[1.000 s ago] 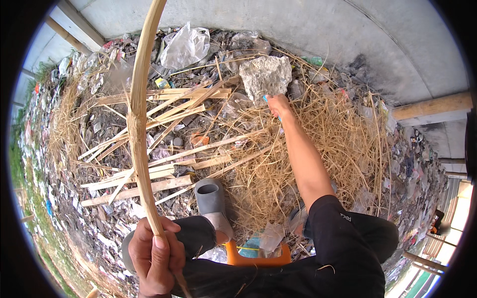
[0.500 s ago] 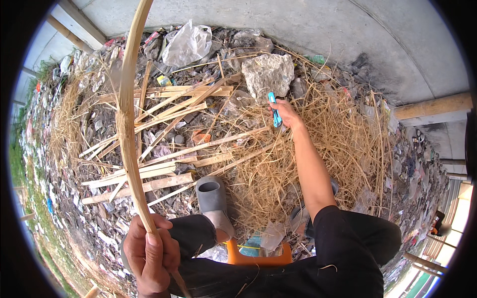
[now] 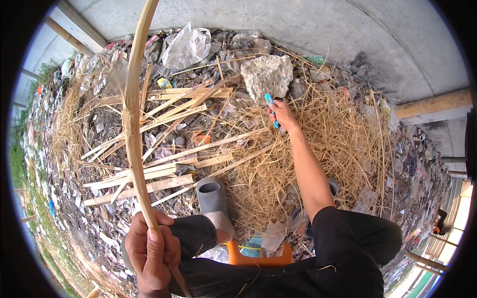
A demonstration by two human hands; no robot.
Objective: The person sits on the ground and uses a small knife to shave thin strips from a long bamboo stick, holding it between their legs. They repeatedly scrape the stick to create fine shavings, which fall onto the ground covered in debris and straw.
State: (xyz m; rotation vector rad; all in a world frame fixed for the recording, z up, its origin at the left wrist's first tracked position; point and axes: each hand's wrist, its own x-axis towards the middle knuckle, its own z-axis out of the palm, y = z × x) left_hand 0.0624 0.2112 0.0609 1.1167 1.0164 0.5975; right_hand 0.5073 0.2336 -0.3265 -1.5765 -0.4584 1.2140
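Surface: littered ground (image 3: 99, 213) under dry straw (image 3: 343, 134) and split bamboo strips (image 3: 164, 164); bare concrete slab (image 3: 308, 25) at 12 o'clock. Grey rock (image 3: 268, 75) at 12 o'clock, crumpled clear plastic bag (image 3: 186, 47) at 11 o'clock. Orange stool (image 3: 258, 256) at 6 o'clock, grey sandal (image 3: 213, 198) just above it.

Left hand (image 3: 151, 251), 7 o'clock: grip fully closed around a long bamboo strip (image 3: 133, 114) that rises past 11 o'clock.

Right hand (image 3: 283, 115), outstretched below the rock: grip closed on a small blue-handled tool (image 3: 271, 103).
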